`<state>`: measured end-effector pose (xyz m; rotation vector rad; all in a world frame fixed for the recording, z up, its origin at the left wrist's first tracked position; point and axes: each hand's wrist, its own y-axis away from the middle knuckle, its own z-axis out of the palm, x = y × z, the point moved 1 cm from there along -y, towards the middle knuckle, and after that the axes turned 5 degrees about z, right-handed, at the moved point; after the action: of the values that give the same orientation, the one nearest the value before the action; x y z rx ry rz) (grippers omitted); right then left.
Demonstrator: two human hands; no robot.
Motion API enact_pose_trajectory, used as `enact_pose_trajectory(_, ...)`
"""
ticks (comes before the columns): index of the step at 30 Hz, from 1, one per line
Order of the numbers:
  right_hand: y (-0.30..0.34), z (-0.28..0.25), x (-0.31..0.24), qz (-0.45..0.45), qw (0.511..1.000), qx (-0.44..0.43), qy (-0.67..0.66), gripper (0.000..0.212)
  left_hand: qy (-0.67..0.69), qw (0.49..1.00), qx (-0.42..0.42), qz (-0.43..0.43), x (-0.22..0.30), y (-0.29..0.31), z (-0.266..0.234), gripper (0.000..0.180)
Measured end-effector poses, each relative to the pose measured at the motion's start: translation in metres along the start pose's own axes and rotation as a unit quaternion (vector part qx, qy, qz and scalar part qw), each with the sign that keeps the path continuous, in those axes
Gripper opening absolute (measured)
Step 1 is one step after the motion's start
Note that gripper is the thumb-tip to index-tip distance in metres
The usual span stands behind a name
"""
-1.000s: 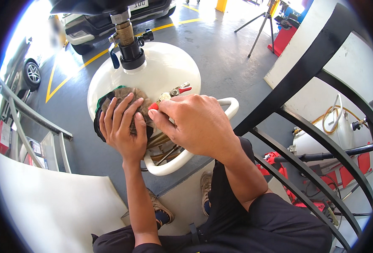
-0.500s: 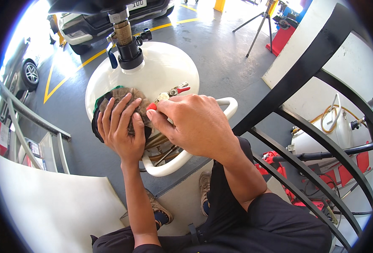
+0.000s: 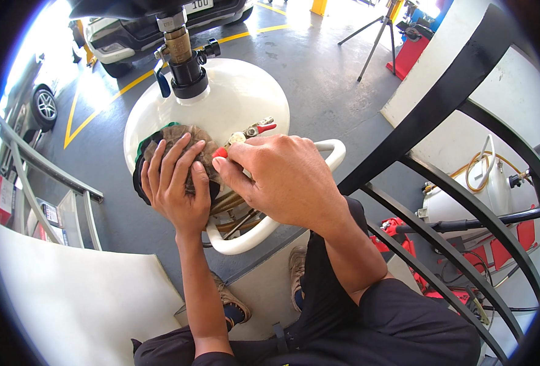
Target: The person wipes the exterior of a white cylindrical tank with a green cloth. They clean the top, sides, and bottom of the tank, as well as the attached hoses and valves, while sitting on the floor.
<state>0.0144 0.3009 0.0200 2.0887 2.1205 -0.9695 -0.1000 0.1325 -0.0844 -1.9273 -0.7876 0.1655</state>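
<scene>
A white tank (image 3: 252, 91) stands in front of me, with a brass and black valve neck (image 3: 187, 73) on top. My left hand (image 3: 178, 183) lies with fingers spread over a crumpled brown cloth (image 3: 175, 137) with green and black edges. The cloth sits on the tank's near left side; whatever is under it is hidden. At the tank's near right, my right hand (image 3: 282, 180) pinches a red valve handle (image 3: 219, 153) between thumb and forefinger. Beside those fingers is a small metal valve (image 3: 261, 125) with a second red lever. My right palm hides part of the fittings.
A curved white tube handle (image 3: 245, 245) rims the tank's near side, with hoses inside it. Black railing bars (image 3: 428, 128) rise at the right. Metal rails (image 3: 44, 165) stand at the left. A parked car (image 3: 136, 39) and a tripod (image 3: 380, 36) are farther off.
</scene>
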Motion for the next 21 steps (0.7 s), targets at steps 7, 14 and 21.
enact_pose_trajectory(7, -0.0006, -0.0003, -0.0006, 0.008, 1.0, -0.007, -0.002, 0.038, -0.001, 1.0, 0.005, 0.005, -0.0013, 0.0019, 0.0018, 0.028)
enact_pose_trajectory(14, -0.0007, -0.0001, -0.0005, -0.002, 1.0, 0.005, -0.003, 0.038, -0.002, 1.0, 0.004, 0.005, -0.0004, -0.0002, -0.0004, 0.027)
enact_pose_trajectory(21, -0.001, 0.0001, -0.0002, 0.004, 1.0, -0.007, -0.004, 0.039, 0.0, 1.0, 0.006, 0.004, -0.0007, 0.0005, 0.0008, 0.027)
